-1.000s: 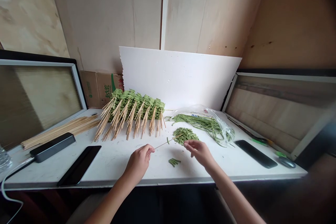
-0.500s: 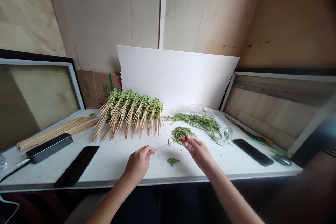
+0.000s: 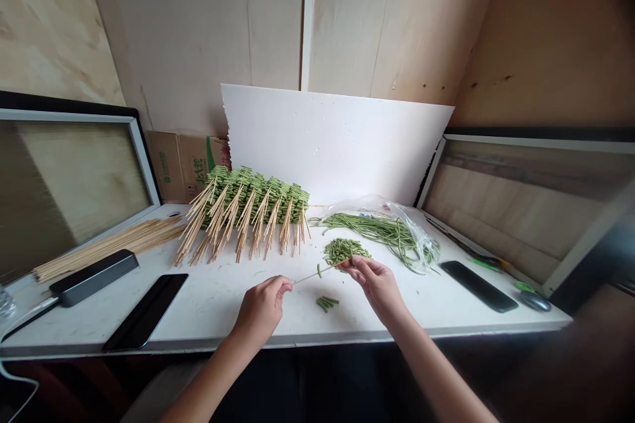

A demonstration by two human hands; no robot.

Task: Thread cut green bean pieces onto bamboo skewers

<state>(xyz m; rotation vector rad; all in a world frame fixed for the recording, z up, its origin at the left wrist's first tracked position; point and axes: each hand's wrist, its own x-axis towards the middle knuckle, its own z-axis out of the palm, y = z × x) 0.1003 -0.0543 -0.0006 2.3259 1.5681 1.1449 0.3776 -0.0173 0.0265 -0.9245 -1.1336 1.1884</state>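
Observation:
Between my two hands stretches a thin skewer (image 3: 304,278), pale grey on its left part and tan near the right fingertips. One short piece of green bean (image 3: 319,270) sits across it about midway. My left hand (image 3: 262,307) is closed, pinching the left end. My right hand (image 3: 373,281) pinches the right end between thumb and fingers. Just below the skewer lies a small group of cut bean pieces (image 3: 327,304). A larger heap of cut bean pieces (image 3: 344,250) is behind my right fingertips, partly covered by them.
Stacked bean skewers (image 3: 262,198) stand at the back left, sticks facing me. Loose bamboo sticks (image 3: 114,241), a dark box (image 3: 94,277) and a black phone (image 3: 146,312) lie left. Long beans (image 3: 367,228) in a plastic bag, another dark phone (image 3: 479,286) and a mouse (image 3: 536,301) are right.
Less of the skewer's tan part shows beside my right fingertips, which sit slightly further left along it. My left hand and the bean piece have hardly moved.

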